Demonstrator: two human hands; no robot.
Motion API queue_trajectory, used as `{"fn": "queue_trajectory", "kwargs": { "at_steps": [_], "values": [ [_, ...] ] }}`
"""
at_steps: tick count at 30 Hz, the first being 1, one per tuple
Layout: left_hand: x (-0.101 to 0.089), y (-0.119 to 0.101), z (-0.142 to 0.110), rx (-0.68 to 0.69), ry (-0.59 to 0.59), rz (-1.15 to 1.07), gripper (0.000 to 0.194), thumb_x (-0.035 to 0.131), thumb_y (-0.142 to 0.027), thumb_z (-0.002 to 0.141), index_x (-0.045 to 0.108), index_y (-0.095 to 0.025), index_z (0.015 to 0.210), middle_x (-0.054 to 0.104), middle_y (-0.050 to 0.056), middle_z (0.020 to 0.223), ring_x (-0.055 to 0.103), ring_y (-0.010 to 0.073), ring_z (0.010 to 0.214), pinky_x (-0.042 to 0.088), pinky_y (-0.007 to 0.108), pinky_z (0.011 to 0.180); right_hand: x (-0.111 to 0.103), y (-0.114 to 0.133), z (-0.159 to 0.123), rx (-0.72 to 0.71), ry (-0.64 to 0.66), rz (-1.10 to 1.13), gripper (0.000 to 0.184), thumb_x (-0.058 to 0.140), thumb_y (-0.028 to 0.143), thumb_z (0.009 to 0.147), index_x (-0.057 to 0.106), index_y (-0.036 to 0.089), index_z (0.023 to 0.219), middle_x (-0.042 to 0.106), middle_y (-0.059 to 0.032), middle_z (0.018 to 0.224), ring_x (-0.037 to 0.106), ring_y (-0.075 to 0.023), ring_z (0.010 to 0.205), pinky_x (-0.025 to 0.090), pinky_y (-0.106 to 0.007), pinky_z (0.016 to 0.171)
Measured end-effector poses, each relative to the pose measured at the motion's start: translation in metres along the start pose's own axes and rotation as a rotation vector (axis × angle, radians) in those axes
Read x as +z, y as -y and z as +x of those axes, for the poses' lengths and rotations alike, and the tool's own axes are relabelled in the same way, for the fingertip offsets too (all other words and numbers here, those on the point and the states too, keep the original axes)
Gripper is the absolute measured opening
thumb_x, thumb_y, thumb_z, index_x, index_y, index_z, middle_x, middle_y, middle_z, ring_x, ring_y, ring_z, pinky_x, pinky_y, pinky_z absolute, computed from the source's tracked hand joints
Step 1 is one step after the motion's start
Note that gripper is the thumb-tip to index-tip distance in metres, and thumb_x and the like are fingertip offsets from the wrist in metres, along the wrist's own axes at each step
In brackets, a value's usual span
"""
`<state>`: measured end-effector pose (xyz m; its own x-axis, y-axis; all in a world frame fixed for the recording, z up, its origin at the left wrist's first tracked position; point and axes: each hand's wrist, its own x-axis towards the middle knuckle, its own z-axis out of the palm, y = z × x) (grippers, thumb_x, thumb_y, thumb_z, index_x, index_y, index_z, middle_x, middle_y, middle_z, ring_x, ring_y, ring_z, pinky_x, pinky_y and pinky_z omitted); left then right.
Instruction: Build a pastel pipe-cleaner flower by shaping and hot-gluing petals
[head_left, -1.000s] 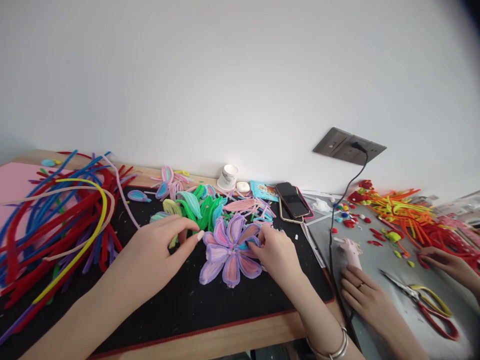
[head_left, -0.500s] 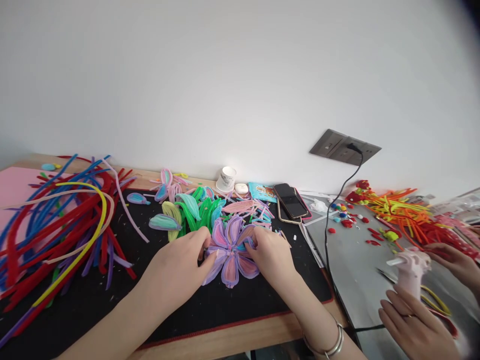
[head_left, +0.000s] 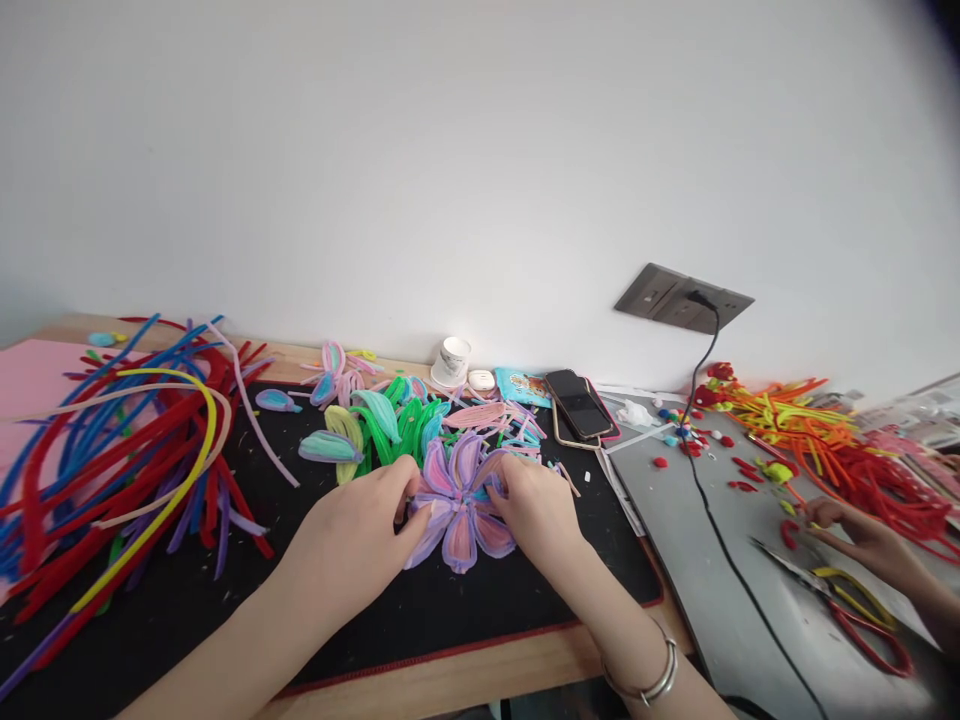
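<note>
A purple and pink pipe-cleaner flower (head_left: 461, 500) lies on the black mat (head_left: 420, 620). My left hand (head_left: 360, 535) pinches the flower's left petals with curled fingers. My right hand (head_left: 534, 508) grips its right side, fingers closed over the petals. A silver bangle circles my right wrist. Green and teal pipe-cleaner leaves (head_left: 390, 420) lie just behind the flower.
A big pile of red, blue and yellow pipe cleaners (head_left: 112, 450) covers the left. Two phones (head_left: 581, 403), a small cup (head_left: 451, 360) and an earbud case sit near the wall. Another person's hand (head_left: 855, 535) rests by scissors (head_left: 847, 605) and orange pipe cleaners (head_left: 810, 420) on a grey mat; a black cable crosses it.
My left hand came in and closed on the flower's left side. The other person's hand lifted a pink glue gun, then left view with it; the cable shifted.
</note>
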<state>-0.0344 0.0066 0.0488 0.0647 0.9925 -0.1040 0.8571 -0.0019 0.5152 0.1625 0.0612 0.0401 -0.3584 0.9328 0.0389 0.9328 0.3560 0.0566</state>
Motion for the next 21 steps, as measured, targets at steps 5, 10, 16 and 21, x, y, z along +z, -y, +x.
{"fn": "queue_trajectory", "kwargs": {
  "at_steps": [5,10,16,21],
  "values": [
    [-0.001,-0.002,-0.002,-0.002,-0.008,0.004,0.012,0.04,-0.035,0.086,0.041,-0.024,0.079,0.058,0.0,0.074,0.055,0.0203,0.069,0.03,0.031,0.059,-0.002,-0.002,-0.001,0.031,-0.014,-0.051,0.009,0.064,0.027,0.084,0.06,0.019,0.086,0.072,-0.0048,0.082,0.068,-0.0207,0.076,0.03,-0.026,0.057],
    [-0.007,0.002,-0.006,-0.02,-0.037,-0.007,0.018,0.043,-0.042,0.085,0.043,-0.025,0.08,0.058,-0.001,0.071,0.055,0.0191,0.064,0.031,0.03,0.056,-0.005,-0.006,-0.004,0.127,-0.032,-0.047,0.021,0.067,0.037,0.082,0.055,0.019,0.083,0.069,-0.004,0.074,0.068,-0.0215,0.069,0.025,-0.026,0.052],
    [-0.04,0.038,-0.007,-0.105,-0.214,-0.056,0.03,0.041,-0.054,0.085,0.048,-0.025,0.08,0.061,-0.002,0.065,0.056,0.0175,0.057,0.039,0.03,0.057,-0.016,-0.024,-0.015,0.164,-0.049,0.197,0.029,0.07,0.039,0.076,0.05,0.021,0.088,0.061,0.0019,0.069,0.061,-0.0188,0.063,0.027,-0.024,0.052],
    [-0.071,0.079,0.006,-0.148,-0.457,0.144,0.024,0.034,-0.04,0.084,0.052,-0.025,0.077,0.064,-0.001,0.065,0.061,0.0199,0.062,0.04,0.031,0.058,-0.024,-0.046,-0.026,0.213,-0.116,0.506,0.015,0.054,0.036,0.083,0.049,0.022,0.083,0.042,0.0078,0.053,0.047,-0.0135,0.049,0.031,-0.022,0.051]
  ]
}}
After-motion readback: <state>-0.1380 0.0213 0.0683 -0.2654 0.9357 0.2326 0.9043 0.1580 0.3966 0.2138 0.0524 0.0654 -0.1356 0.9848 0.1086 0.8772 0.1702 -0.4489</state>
